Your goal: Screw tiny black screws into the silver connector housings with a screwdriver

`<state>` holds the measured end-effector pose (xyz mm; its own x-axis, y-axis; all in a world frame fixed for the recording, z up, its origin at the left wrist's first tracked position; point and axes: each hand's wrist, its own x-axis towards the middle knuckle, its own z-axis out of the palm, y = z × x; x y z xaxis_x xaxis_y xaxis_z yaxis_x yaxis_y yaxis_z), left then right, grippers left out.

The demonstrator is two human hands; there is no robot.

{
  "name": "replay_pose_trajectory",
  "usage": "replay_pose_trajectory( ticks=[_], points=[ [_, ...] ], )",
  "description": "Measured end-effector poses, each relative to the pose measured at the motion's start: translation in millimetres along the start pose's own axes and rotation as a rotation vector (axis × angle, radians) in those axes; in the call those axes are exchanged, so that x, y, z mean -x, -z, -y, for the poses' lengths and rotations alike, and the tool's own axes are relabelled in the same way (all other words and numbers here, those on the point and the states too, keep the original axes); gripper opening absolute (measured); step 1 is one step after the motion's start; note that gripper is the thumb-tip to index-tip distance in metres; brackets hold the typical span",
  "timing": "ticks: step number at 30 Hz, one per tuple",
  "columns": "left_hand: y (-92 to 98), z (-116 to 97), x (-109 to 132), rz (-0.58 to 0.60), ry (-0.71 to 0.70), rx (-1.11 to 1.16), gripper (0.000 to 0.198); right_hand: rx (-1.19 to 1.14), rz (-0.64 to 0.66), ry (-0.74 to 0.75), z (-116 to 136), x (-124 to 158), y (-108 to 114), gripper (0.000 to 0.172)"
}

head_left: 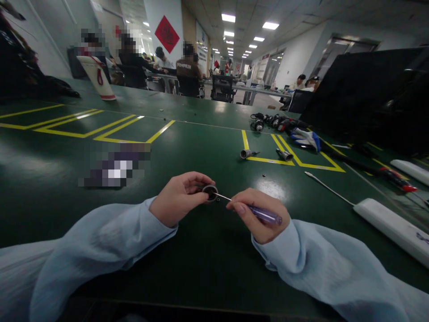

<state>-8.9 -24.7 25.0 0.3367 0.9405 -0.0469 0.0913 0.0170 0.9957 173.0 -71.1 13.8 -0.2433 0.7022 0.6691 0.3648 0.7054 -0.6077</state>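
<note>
My left hand (181,197) is closed around a small round metal part (210,192), its hollow end turned toward the right. In my right hand (259,212) is a screwdriver with a clear purple handle (266,215). Its thin shaft points left, and the tip reaches the opening of the round part; how deep it goes I cannot tell. A tiny ring-like piece (218,200) lies on the green table just beside the part. Farther off, two metal cylinder parts (246,154) (284,154) rest near yellow tape lines.
A blurred-out dark object (117,165) lies to the left. A white cup (97,78) stands at the far left. Dark metal parts (264,120) and a blue-white glove (306,139) lie at the back right. A white power strip (392,228) is at right. Several people sit beyond.
</note>
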Motion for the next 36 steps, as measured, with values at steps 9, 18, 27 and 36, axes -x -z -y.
replay_pose_trajectory(
  ticks=[9, 18, 27, 36],
  points=[
    [-2.9, 1, 3, 0.01, -0.046, -0.104, 0.025, 0.097, 0.081, 0.161, 3, -4, 0, 0.01],
    [-7.5, -1, 7, -0.057, -0.095, -0.193, 0.022, 0.114, 0.106, 0.211, 2, -4, -2, 0.009],
    [-6.9, 0, 7, -0.059, -0.134, -0.224, 0.021, 0.159, 0.138, 0.239, 5, -2, 0, 0.008],
    [2.2, -1, -1, -0.11, -0.173, -0.27, 0.021, 0.106, 0.062, 0.214, 8, -1, 9, 0.011]
  ],
)
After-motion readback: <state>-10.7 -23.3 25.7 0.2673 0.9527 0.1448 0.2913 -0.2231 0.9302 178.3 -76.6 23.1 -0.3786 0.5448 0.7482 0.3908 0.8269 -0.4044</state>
